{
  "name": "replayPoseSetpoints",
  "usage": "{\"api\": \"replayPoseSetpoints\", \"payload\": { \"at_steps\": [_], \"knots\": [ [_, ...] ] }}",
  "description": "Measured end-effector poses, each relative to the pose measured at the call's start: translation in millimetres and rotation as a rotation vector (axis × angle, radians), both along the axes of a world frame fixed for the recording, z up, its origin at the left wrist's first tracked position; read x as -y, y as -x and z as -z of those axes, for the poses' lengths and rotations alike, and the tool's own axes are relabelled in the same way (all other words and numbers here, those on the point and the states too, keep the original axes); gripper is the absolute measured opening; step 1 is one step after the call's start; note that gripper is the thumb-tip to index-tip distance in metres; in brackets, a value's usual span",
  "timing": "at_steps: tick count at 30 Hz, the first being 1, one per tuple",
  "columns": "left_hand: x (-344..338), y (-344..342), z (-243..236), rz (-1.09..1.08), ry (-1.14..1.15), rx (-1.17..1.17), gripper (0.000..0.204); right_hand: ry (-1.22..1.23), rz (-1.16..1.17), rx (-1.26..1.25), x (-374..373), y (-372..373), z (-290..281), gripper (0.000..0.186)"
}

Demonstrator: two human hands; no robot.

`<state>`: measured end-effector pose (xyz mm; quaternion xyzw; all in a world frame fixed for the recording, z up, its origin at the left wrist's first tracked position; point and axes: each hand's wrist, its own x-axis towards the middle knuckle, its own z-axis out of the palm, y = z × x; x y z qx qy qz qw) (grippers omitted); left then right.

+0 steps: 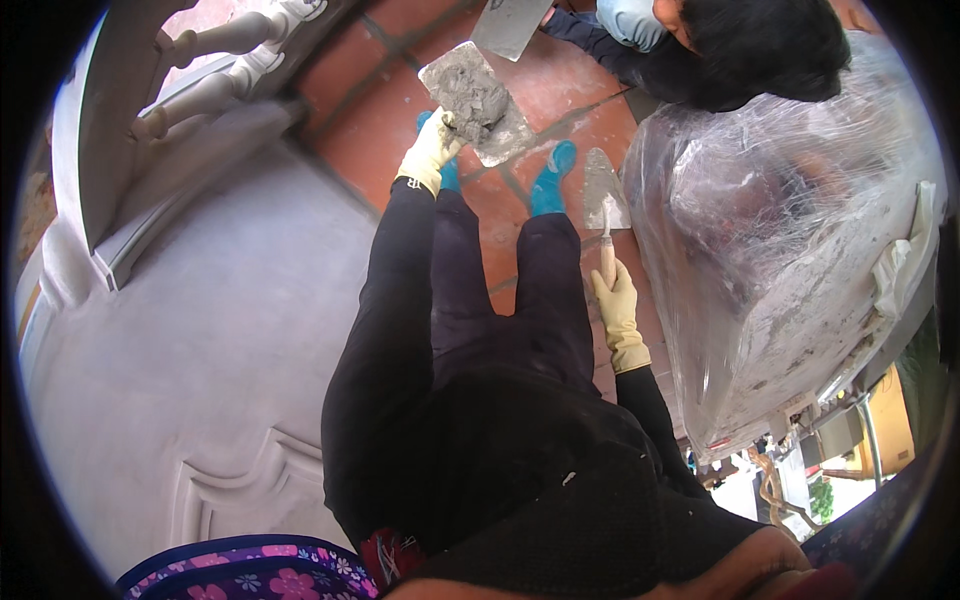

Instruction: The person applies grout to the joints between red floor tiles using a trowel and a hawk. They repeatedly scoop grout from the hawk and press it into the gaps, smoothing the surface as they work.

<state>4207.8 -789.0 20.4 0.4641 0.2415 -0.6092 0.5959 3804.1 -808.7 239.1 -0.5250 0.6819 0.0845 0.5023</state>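
Observation:
In a cream rubber glove, my left hand (432, 150) grips the near left edge of a mortar board (508, 143), a flat light rectangle held out in front of me. A heap of wet grey mortar (470, 100) covers most of it. My right hand (619, 312), gloved alike, is wrapped round the wooden handle of a pointed trowel (604, 195). The trowel's blade points away from me, apart from the board, with a little grey residue on it. How the left fingers sit under the board is hidden.
Red floor tiles (350, 75) lie under my blue-covered feet. A co-worker (690, 50) crouches at the far right, a hand by a grey flat plate (508, 28). Plastic sheeting (760, 240) wraps a bulky object on my right. A plastered wall (220, 290) and balusters (215, 40) stand left.

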Motion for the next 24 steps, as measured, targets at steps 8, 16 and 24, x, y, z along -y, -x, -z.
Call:
{"api": "replayPoseSetpoints", "payload": {
  "at_steps": [8, 16, 24],
  "knots": [
    [40.0, -9.9, 2.5, -0.106, -0.069, 0.003, 0.032, 0.059, 0.06, 0.077, 3.3, -6.1, 19.9, 0.049],
    [57.2, -22.9, 1.7, 0.069, -0.094, 0.12, 0.032, -0.134, 0.225, 0.103, -6.3, -17.8, 30.0, 0.048],
    [67.2, -54.9, 53.2, 0.239, 0.231, -0.123, 0.034, 0.03, 0.218, 0.124, 13.4, -53.4, 71.1, 0.05]
  ]
}}
